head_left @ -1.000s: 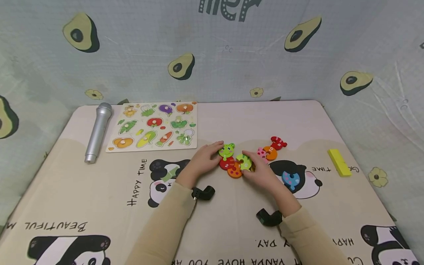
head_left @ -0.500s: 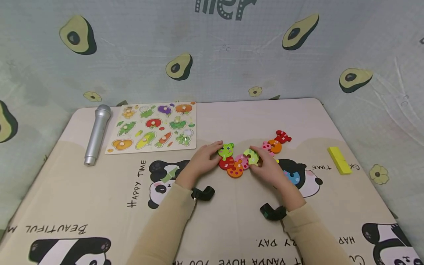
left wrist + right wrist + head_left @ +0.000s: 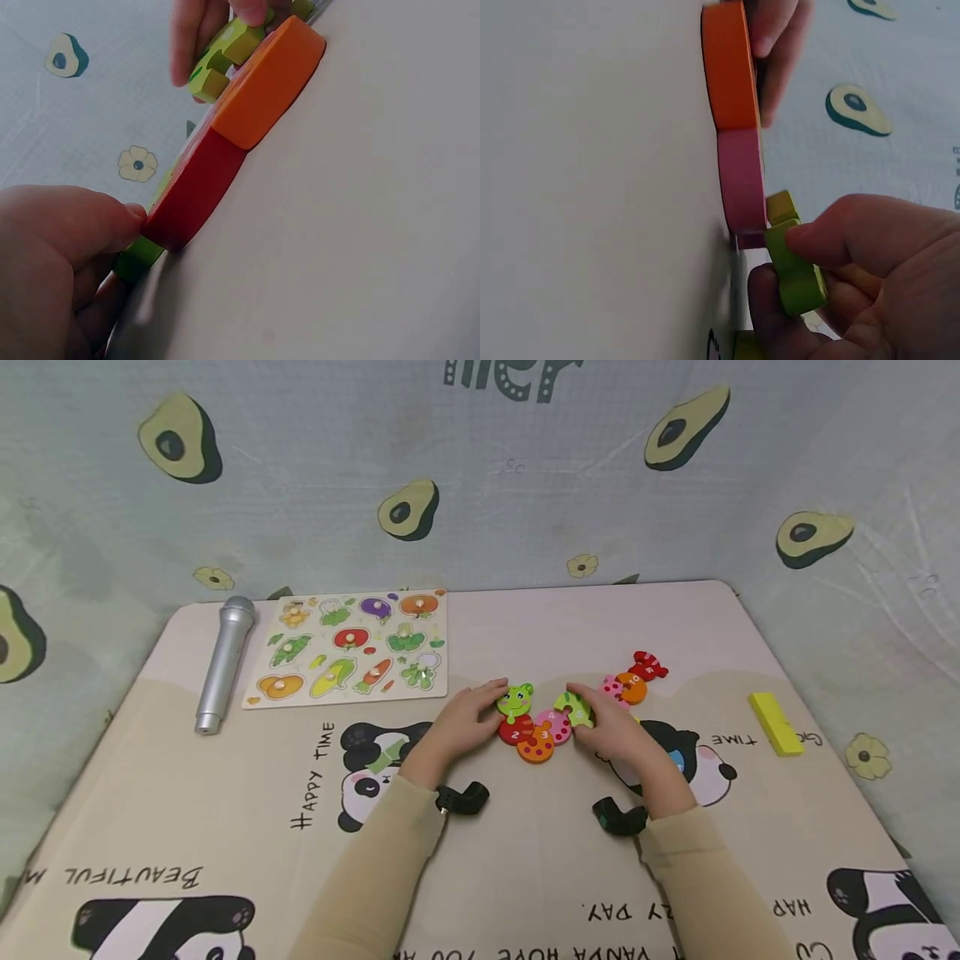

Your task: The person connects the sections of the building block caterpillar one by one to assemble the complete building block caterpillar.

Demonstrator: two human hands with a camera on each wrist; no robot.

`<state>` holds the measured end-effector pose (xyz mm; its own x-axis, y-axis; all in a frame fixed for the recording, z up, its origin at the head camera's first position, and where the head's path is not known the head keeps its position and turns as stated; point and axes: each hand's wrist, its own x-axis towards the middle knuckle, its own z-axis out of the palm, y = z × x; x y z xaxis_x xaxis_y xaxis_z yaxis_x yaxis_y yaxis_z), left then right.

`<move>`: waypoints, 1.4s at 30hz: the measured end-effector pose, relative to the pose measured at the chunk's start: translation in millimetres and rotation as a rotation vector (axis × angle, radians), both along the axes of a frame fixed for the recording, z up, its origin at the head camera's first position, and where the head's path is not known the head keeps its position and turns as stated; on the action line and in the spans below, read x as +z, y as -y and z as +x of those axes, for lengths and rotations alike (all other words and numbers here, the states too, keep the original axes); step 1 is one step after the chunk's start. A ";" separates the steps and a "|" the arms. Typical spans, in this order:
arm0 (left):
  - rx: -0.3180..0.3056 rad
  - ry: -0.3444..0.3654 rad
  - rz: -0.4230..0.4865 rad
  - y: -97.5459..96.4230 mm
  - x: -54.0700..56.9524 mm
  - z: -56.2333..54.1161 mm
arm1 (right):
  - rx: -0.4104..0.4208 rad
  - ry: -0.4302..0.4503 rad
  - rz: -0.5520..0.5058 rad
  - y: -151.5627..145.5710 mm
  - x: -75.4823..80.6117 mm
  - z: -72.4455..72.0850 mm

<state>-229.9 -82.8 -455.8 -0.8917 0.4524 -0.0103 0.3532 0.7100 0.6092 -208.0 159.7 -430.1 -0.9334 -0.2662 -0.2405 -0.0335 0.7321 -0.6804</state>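
A row of wooden number puzzle pieces curves across the table. My left hand grips the green smiling animal-head piece at the left end. Joined on from it are a red piece, an orange piece and a pink piece. My right hand pinches a light-green piece between thumb and fingers. In the right wrist view, that piece tilts beside the pink one's end, raised above the table. Part of a blue piece shows behind the right hand.
Farther right lie a pink spotted piece, an orange piece and a red tail piece. A yellow block is near the right edge. At the back left are a vegetable puzzle board and a silver toy microphone.
My right hand has moved right with the light-green piece, uncovering the pink piece. The far group of pieces has shifted right and back. My left hand has stayed on the head piece.
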 end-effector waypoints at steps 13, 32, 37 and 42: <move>-0.001 0.010 -0.002 -1.0 1.1 0.5 | 0.041 -0.003 0.066 -0.9 2.1 -4.5; -0.001 0.005 -0.013 -0.7 -0.5 -1.3 | 0.059 -0.051 0.068 -7.9 -2.9 -4.4; -0.007 0.005 -0.009 -0.8 -1.1 -1.2 | 0.070 -0.087 0.084 -6.5 -7.3 -5.0; -0.009 0.002 -0.013 0.0 -1.3 -1.1 | 0.073 -0.105 0.085 -6.6 -11.8 -6.1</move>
<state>-231.0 -82.8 -457.1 -0.8875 0.4604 -0.0181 0.3584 0.7145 0.6009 -214.1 166.2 -441.9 -0.9335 -0.3171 -0.1673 -0.1562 0.7797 -0.6063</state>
